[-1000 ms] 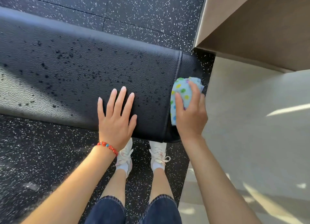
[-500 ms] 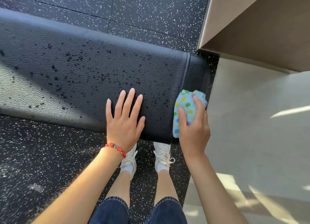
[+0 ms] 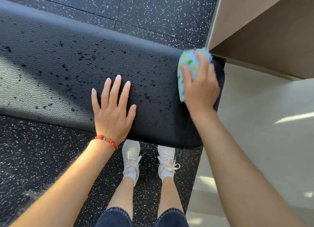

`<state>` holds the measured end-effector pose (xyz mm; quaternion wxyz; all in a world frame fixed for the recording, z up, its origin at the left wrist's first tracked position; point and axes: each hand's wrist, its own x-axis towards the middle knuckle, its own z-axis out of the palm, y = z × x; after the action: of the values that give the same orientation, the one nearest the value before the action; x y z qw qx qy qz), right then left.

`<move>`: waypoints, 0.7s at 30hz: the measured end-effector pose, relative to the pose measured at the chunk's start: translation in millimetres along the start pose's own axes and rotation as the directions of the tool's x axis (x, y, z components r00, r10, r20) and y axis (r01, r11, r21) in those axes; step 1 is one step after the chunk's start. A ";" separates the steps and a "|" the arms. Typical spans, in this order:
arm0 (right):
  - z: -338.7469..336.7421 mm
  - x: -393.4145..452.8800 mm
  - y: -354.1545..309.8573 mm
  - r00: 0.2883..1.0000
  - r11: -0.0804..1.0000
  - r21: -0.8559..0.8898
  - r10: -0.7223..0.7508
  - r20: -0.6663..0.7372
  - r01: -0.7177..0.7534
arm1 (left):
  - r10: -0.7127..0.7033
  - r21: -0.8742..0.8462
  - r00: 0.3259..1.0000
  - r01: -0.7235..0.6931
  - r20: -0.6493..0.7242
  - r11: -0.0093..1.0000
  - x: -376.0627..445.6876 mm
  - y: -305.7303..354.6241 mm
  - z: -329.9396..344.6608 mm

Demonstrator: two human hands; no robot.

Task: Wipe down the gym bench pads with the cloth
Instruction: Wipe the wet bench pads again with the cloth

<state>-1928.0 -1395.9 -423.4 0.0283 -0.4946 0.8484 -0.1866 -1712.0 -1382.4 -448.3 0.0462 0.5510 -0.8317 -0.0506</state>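
Speckled floor [image 3: 153,10]; left hand [image 3: 113,113] flat on bench pad [image 3: 51,61]; right hand [image 3: 201,89] fingers grasping cloth [image 3: 187,63].

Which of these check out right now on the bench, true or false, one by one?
1. The right hand grips the dotted cloth at the end of the bench pad. True.
2. The left hand is curled in a fist. False: it rests flat on the pad, fingers straight.
3. Dark droplets speckle the pad to the left of the cloth. True.
4. The cloth lies on the speckled floor. False: it is on the pad, under the right hand.
5. The red bead bracelet is on the right wrist. False: it is on the left wrist.
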 end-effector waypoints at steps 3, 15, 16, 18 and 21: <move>5.1 22.7 -6.6 0.994 0.995 0.036 0.086 0.068 -0.089 | -0.001 -0.002 1.000 0.001 -0.006 1.000 -0.4 -0.7 0.9; -6.2 -102.2 -16.8 0.987 0.987 0.068 -0.151 0.050 0.148 | 0.060 -0.049 0.998 -0.058 0.035 0.997 -0.7 -12.1 -12.4; -4.6 -89.9 -14.9 0.980 0.980 0.042 -0.195 0.044 0.193 | 0.052 -0.047 0.998 -0.051 0.031 0.998 -1.9 -15.2 -13.1; 1.4 -53.1 -16.9 0.975 0.975 0.007 -0.221 0.032 0.221 | -0.003 -0.015 1.000 0.003 0.026 1.000 -4.3 -25.1 -14.0; 11.4 7.3 -30.8 0.996 0.996 0.062 -0.070 0.063 0.067 | -0.119 -0.013 0.993 0.120 0.017 0.993 -5.3 -38.3 -13.0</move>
<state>-1903.6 -1419.0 -422.4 0.0643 -0.5282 0.8235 -0.1967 -1673.3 -1392.8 -440.7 0.0402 0.5990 -0.7972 -0.0635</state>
